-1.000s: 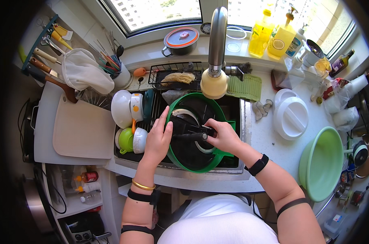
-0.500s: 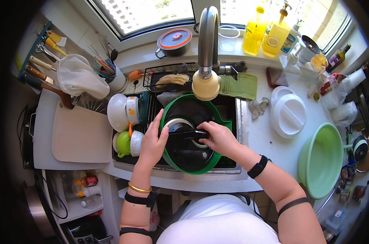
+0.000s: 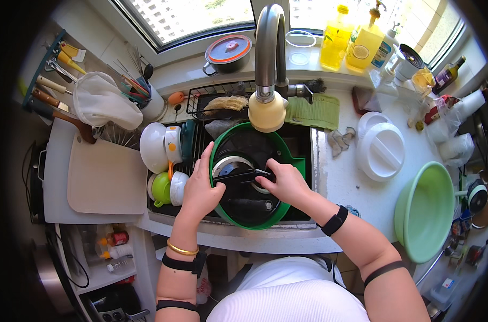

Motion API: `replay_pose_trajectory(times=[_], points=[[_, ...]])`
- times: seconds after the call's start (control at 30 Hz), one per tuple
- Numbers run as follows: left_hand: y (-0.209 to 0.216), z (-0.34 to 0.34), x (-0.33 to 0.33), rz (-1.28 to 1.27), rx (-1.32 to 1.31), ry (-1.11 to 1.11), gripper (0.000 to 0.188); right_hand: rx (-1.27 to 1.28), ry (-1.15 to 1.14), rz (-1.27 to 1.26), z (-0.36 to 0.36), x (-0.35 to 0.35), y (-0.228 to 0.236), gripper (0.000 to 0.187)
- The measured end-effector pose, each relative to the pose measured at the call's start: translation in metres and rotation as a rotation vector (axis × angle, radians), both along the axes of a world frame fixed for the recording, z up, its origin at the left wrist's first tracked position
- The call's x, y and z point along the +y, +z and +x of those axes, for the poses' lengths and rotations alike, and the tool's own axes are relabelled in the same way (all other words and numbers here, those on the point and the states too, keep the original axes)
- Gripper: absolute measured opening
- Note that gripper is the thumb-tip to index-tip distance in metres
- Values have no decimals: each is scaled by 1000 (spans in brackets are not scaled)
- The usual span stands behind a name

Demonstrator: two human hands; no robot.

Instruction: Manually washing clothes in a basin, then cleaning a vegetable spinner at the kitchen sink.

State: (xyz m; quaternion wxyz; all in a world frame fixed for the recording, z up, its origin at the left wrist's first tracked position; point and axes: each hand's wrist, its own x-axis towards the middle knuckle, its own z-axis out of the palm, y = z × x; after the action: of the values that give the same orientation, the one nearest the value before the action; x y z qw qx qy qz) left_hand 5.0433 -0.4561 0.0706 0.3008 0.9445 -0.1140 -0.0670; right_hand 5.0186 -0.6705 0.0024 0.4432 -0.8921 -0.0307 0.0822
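Observation:
A green basin [image 3: 282, 212] with a side spout sits in the sink, dark inside. In it lie a black piece with a pale ring [image 3: 234, 161] and a short dark tube [image 3: 249, 205]. Across the basin runs a slim black bar [image 3: 236, 177], its exact kind unclear. My left hand [image 3: 199, 185] closes over the bar's left end by the rim, fingers straight and thumb bent inward. My right hand [image 3: 284, 180] pinches the other end between thumb and fingers. Its fingertips are partly hidden.
The faucet [image 3: 268, 110] hangs over the basin's far rim. Bowls and a green cup [image 3: 162, 189] stand left of it, beside a cutting board [image 3: 107, 180]. To the right are white lids [image 3: 381, 152] and a pale green tub [image 3: 425, 212]. Soap bottles [image 3: 335, 40] line the sill.
The black bar has tilted slightly, and my right hand has shifted a little left. More of the pale ring and the dark tube shows in the basin.

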Motion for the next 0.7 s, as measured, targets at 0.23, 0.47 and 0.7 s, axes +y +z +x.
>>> replay_pose_trajectory(times=[0.23,0.47,0.7], points=[[1,0,4,14,16,-28,87,-75,81,-4,-1,-6,5,31],[5,2,4,-64,16,-119,95,-236,156,-14,-3,-14,1,32],[-1,1,8,-87,-10,-99,82,-232,166,34,-3,-13,6,33]])
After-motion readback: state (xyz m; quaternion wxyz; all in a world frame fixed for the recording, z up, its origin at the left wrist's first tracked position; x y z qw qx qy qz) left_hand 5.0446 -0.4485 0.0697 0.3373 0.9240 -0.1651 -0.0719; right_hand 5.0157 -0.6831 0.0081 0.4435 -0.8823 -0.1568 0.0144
